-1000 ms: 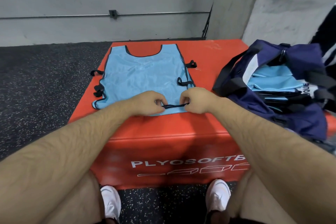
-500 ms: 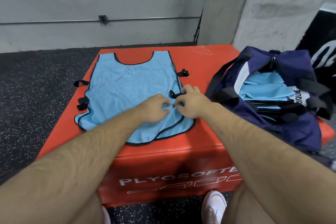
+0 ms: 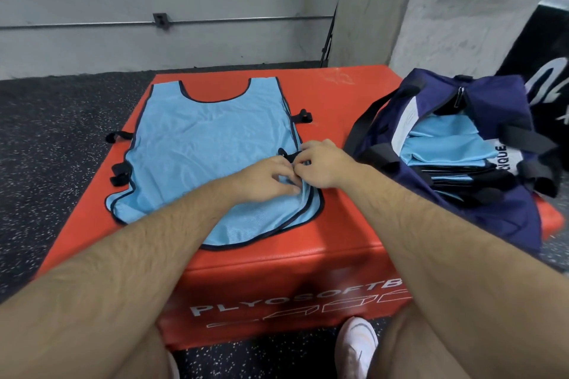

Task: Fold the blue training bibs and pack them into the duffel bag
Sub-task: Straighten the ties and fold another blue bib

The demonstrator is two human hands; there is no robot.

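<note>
The blue bib [image 3: 197, 144] lies spread flat, neck opening away from the person, on top of the red plyo box [image 3: 354, 95]. Its rounded hem reaches close to the box's near edge, and it is not yet folded. At its right edge both hands meet. The right hand [image 3: 320, 163] is curled, pinching the black side strap [image 3: 284, 153]. The left hand [image 3: 268, 177] is just beside it, its bent fingertips gripping the bib's fabric at the same spot. Below them the cloth is bunched into a ridge that shows a second dark-trimmed layer.

Other straps [image 3: 118, 136] stick out loose on the left side, and one more on the right, further up. To the right, the open duffel bag [image 3: 498, 209] sits on the box, holding a stack of folded bibs [image 3: 446, 144].

The likely trouble is the thin, slippery-looking mesh. A tug on one strap could drag the whole bib sideways and deepen the ridge, so any fold would go in crooked. Straps left sticking out may snag on the bag's opening. The bag slumps near the box's right edge, so pushing another bib in hard could tip the stack.
</note>
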